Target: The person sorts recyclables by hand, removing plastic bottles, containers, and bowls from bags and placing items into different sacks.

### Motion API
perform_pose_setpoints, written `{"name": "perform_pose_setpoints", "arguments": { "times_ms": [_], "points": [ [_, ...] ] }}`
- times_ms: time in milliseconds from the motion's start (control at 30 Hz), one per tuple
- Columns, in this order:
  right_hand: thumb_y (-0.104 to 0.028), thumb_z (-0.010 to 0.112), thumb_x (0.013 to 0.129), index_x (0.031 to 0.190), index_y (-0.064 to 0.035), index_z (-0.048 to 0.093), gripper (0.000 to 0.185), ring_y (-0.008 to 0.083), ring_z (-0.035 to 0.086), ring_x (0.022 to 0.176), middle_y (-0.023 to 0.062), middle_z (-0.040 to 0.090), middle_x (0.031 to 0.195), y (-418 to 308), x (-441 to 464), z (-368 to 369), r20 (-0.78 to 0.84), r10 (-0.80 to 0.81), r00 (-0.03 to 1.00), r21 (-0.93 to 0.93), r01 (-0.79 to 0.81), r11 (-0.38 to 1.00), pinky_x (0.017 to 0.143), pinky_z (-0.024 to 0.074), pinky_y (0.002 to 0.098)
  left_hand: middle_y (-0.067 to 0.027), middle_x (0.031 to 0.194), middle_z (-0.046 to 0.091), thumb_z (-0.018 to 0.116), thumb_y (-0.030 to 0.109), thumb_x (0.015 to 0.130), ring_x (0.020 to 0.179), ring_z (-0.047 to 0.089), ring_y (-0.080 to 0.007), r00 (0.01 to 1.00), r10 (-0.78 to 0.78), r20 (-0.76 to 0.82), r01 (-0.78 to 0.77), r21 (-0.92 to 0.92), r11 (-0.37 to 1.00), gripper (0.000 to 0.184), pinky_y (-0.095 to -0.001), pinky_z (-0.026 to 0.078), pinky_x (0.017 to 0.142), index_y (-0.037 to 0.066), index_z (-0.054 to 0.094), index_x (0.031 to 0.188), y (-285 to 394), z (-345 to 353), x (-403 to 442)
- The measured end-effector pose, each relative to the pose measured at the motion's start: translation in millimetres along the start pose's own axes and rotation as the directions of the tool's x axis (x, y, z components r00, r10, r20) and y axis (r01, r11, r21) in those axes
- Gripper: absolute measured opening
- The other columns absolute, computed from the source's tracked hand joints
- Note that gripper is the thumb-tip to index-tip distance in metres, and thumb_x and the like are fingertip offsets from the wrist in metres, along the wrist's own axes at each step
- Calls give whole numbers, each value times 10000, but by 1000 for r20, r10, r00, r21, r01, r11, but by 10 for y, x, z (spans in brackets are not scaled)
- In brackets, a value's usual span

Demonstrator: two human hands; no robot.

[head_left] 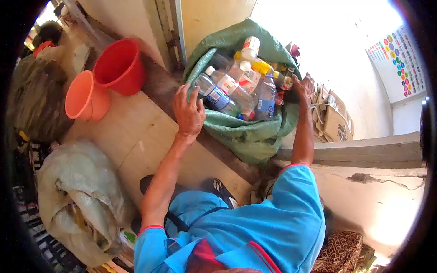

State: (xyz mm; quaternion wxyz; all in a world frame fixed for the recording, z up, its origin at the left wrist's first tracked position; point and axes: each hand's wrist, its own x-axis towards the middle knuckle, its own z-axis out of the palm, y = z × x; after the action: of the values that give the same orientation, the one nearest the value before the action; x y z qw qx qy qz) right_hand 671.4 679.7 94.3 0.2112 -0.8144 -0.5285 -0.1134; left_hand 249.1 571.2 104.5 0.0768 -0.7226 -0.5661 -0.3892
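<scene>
A large green woven sack (pixel 255 143), wide open at the top, stands in front of me, full of empty plastic bottles. Among them are a clear bottle with a blue label (pixel 217 98), a bluish bottle (pixel 266 98) and a white-capped bottle (pixel 250 48). On the sack's left rim, my left hand (pixel 189 111) has its fingers bent at the cloth's edge. Across from it, my right hand (pixel 304 88) grips the right rim, thumb toward the bottles. Parts of the fingers and the gripped cloth are hard to make out.
A red bucket (pixel 120 68) and an orange bucket (pixel 87 98) stand at left. Nearer lies a pale, full sack (pixel 82 195) beside black crates (pixel 50 248). Flattened, tied cardboard (pixel 334 118) leans beyond the doorway sill (pixel 355 150). A poster (pixel 398 61) hangs at right.
</scene>
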Motion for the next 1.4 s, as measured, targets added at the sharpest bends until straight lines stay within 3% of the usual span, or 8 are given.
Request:
{"name": "perform_pose_setpoints", "arguments": {
  "times_ms": [100,233,567,767,833,933,1167,1400],
  "points": [
    [-533,600,753,1267,68,448,805,407,460,1186,314,460,1266,86,158,95,332,117,936,133,-169,977,996,372,423,-227,1214,457,679,138,747,1138,421,-405,946,-324,-35,321,-67,945,494,-441,355,960,-26,491,1174,-88,193,-172],
    [-490,574,776,1103,49,580,631,425,577,992,289,603,1029,153,201,325,144,62,988,198,-90,976,861,452,461,-245,991,575,583,205,824,917,557,-379,735,-636,236,678,-213,704,377,-433,433,821,-70,507,1071,-383,513,-371],
    [-390,450,854,785,-6,681,453,398,626,708,228,639,750,55,1593,-1234,-552,107,827,308,83,948,688,478,484,-35,686,565,515,203,878,668,458,-86,866,-489,103,420,-682,599,286,-301,421,611,-68,608,874,-4,-466,1014],
    [-454,404,832,816,15,683,546,403,615,741,229,653,799,-38,2127,-2455,-573,192,797,548,198,813,717,459,458,-44,729,586,513,238,890,701,487,-115,842,-536,63,366,-795,483,316,-286,422,668,-62,612,889,283,-892,1300],
    [-464,394,830,812,-3,684,544,392,623,730,201,661,795,71,2136,-2285,-668,146,730,293,77,953,666,474,459,-45,747,594,518,247,901,706,498,-129,845,-534,-26,337,-750,570,314,-288,424,674,-48,624,893,97,-693,1076],
    [-487,349,857,855,-23,684,573,411,611,854,232,646,896,585,2061,-1386,-272,28,962,59,-12,998,763,466,479,-37,727,574,516,252,913,699,478,-112,792,-609,45,437,-739,514,309,-279,418,662,-35,626,897,-100,-457,635],
    [-372,634,751,1062,-3,611,483,384,605,934,241,626,1002,161,1332,-1006,206,276,939,120,-304,945,832,467,442,23,733,524,515,248,926,707,426,-67,807,-532,258,515,-747,420,299,-235,388,643,-29,627,948,-117,-408,365],
    [-245,680,714,1431,-117,226,858,417,418,1202,240,304,1385,-1170,314,-730,136,-478,868,-306,495,813,1000,305,555,11,805,581,519,244,923,725,464,-67,781,-527,335,563,-744,360,306,-235,404,655,-34,620,1003,-131,-452,120]
  ]
}}
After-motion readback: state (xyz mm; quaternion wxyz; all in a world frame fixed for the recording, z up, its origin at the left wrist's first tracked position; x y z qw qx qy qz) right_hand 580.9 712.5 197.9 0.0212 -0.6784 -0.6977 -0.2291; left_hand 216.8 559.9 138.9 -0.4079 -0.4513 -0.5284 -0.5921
